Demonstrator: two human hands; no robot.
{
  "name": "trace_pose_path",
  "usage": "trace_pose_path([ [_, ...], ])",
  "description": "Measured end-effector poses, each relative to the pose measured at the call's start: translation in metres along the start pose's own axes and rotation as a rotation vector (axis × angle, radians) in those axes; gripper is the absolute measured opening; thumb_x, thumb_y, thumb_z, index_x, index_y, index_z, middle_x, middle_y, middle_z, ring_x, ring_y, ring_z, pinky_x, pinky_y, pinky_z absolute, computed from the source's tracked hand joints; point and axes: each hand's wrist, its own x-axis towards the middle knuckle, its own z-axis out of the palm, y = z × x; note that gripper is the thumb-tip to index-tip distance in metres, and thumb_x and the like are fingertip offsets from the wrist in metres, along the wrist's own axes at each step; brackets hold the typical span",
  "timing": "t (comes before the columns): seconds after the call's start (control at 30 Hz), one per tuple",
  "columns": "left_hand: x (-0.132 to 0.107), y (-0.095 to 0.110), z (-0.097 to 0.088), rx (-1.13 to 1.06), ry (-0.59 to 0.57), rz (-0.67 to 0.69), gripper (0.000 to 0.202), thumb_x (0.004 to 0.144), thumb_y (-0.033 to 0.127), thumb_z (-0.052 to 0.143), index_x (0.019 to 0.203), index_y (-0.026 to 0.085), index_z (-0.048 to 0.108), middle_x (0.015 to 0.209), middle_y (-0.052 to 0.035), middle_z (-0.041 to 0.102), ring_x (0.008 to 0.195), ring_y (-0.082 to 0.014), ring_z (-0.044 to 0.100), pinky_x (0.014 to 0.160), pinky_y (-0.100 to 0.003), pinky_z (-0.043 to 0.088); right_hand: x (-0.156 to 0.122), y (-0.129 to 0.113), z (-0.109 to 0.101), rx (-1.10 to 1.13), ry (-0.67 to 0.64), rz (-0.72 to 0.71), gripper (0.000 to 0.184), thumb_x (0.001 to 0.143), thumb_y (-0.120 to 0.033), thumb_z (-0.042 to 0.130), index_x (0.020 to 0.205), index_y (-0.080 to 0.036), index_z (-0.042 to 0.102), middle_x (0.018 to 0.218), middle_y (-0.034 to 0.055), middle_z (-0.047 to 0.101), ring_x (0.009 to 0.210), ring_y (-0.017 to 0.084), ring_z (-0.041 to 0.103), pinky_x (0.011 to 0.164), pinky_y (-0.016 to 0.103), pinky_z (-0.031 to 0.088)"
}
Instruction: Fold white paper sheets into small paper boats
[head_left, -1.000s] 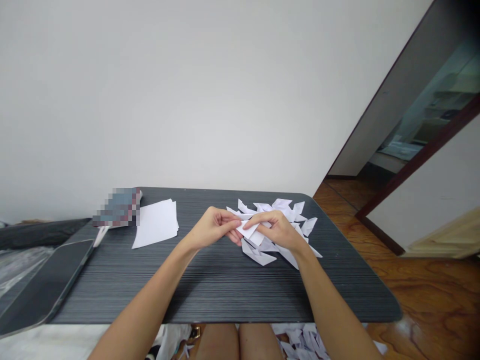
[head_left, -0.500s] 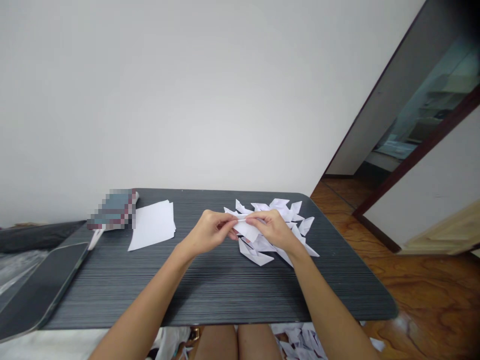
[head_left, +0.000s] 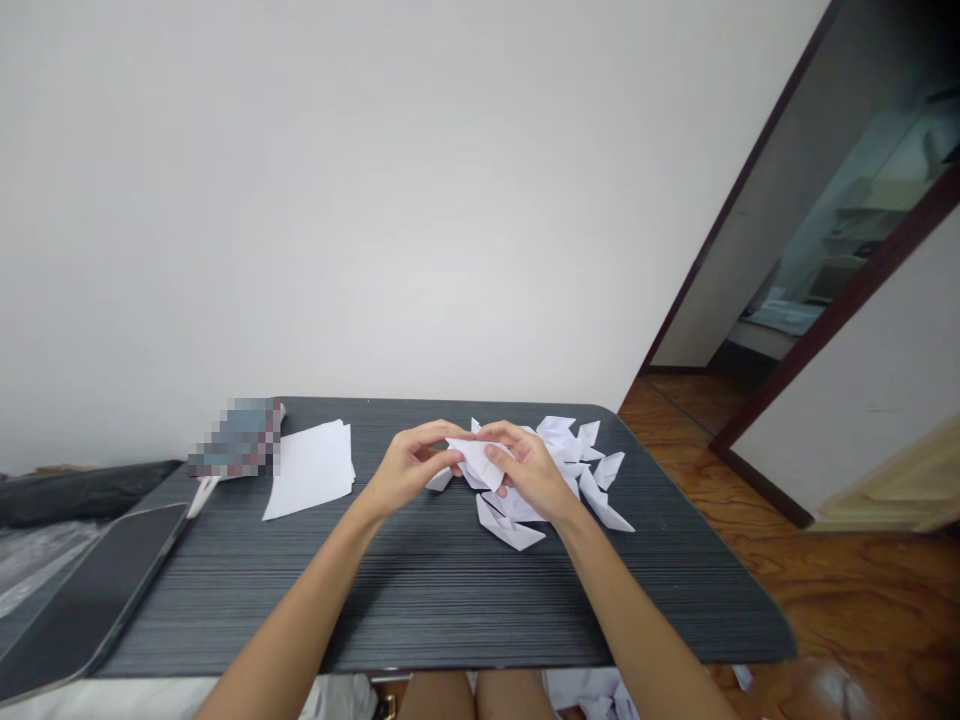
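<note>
Between my two hands, above the dark table, is a small folded white paper (head_left: 481,462) with slanting edges. My right hand (head_left: 525,468) pinches it, thumb on the near face and fingers behind. At its left end, my left hand (head_left: 417,468) closes thumb and fingers on the paper's edge. Under and behind the hands lies a loose pile of folded paper pieces (head_left: 511,530), white and pointed; the hands hide part of it.
A stack of white sheets (head_left: 311,470) lies on the left of the table (head_left: 420,610). Beyond it is a pixelated packet (head_left: 236,440). A dark flat device (head_left: 94,600) sits at the left edge. The wall (head_left: 450,200) rises behind the table.
The folded paper has turned in my hands, showing a broad pointed face instead of a narrow edge. My right thumb now lies across it. The whole view has shifted slightly.
</note>
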Motion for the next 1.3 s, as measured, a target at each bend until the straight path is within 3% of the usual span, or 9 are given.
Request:
trace_pose_path([
  [0.23,-0.022,-0.003,0.007,-0.035,0.260,-0.191,0.022,0.066,0.024,0.064,0.084,0.011,0.065,0.075,-0.0064,0.067,0.068,-0.0154,0.061,0.066,-0.026,0.050,-0.015,0.006,0.024,-0.133,0.173,-0.112,0.017,0.069,-0.030,0.058,0.081,-0.019,0.058,0.093,0.0052,0.055,0.083,0.018,0.054,0.056,0.024,0.048],
  [0.37,-0.037,0.000,0.008,-0.061,0.326,-0.253,0.024,0.062,0.026,0.066,0.080,0.010,0.065,0.071,-0.0055,0.068,0.068,-0.0175,0.062,0.066,-0.027,0.050,-0.024,0.010,0.038,-0.141,0.186,-0.030,0.022,0.067,-0.029,0.060,0.085,-0.017,0.056,0.085,0.0034,0.058,0.078,0.016,0.055,0.066,0.027,0.045],
  [0.57,-0.052,0.008,0.012,-0.055,0.334,-0.311,0.023,0.058,0.029,0.068,0.072,0.011,0.065,0.069,-0.0042,0.067,0.066,-0.0176,0.062,0.066,-0.028,0.049,-0.032,0.010,0.050,0.047,0.118,0.155,0.027,0.063,-0.034,0.062,0.080,-0.015,0.053,0.067,-0.0008,0.056,0.059,0.011,0.050,0.056,0.023,0.037],
  [0.8,-0.065,0.001,0.006,0.171,0.172,-0.352,0.026,0.068,0.037,0.057,0.064,0.011,0.056,0.061,-0.0009,0.058,0.055,-0.0108,0.053,0.050,-0.020,0.039,-0.037,0.017,0.053,-0.032,0.048,0.189,0.020,0.060,-0.027,0.062,0.065,-0.016,0.046,0.059,-0.0040,0.049,0.053,0.008,0.044,0.053,0.021,0.033],
  [0.93,-0.077,-0.015,0.013,0.497,0.126,-0.369,0.024,0.069,0.033,0.057,0.081,0.012,0.054,0.062,0.0011,0.054,0.053,-0.0106,0.049,0.051,-0.022,0.039,-0.042,0.035,0.054,-0.288,0.018,0.110,0.011,0.064,-0.016,0.055,0.070,-0.017,0.046,0.058,-0.0055,0.046,0.048,0.007,0.041,0.048,0.019,0.030],
  [1.0,-0.085,-0.021,0.019,0.662,0.091,-0.289,0.022,0.072,0.026,0.054,0.090,0.013,0.052,0.074,-0.0016,0.054,0.061,-0.0121,0.050,0.060,-0.025,0.042,-0.047,0.046,0.055,-0.503,0.011,0.051,0.005,0.065,-0.011,0.051,0.066,-0.016,0.049,0.057,-0.0044,0.046,0.051,0.008,0.041,0.051,0.021,0.032],
  [1.1,-0.095,-0.021,0.023,0.771,-0.085,-0.094,0.015,0.080,0.019,0.041,0.087,0.015,0.054,0.092,-0.0061,0.052,0.083,-0.0147,0.050,0.076,-0.028,0.041,-0.055,0.056,0.054,-0.763,0.052,-0.035,0.008,0.068,-0.009,0.050,0.066,-0.016,0.053,0.063,-0.0010,0.048,0.062,0.012,0.046,0.061,0.025,0.037],
  [1.2,-0.101,-0.014,0.020,0.829,-0.276,0.029,0.019,0.082,0.024,0.041,0.092,0.015,0.054,0.097,-0.0077,0.051,0.093,-0.0167,0.047,0.083,-0.029,0.039,-0.062,0.058,0.053,-0.885,0.054,-0.137,0.007,0.072,-0.012,0.050,0.070,-0.016,0.055,0.078,0.0037,0.050,0.076,0.014,0.049,0.071,0.028,0.039],
  [1.3,-0.102,-0.005,0.016,0.963,-0.376,0.082,0.028,0.080,0.032,0.045,0.101,0.015,0.051,0.099,-0.0093,0.050,0.091,-0.0189,0.047,0.081,-0.032,0.039,-0.067,0.053,0.049,-0.929,-0.023,-0.224,0.009,0.076,-0.014,0.048,0.076,-0.016,0.057,0.087,0.0058,0.052,0.085,0.016,0.049,0.078,0.031,0.038],
])
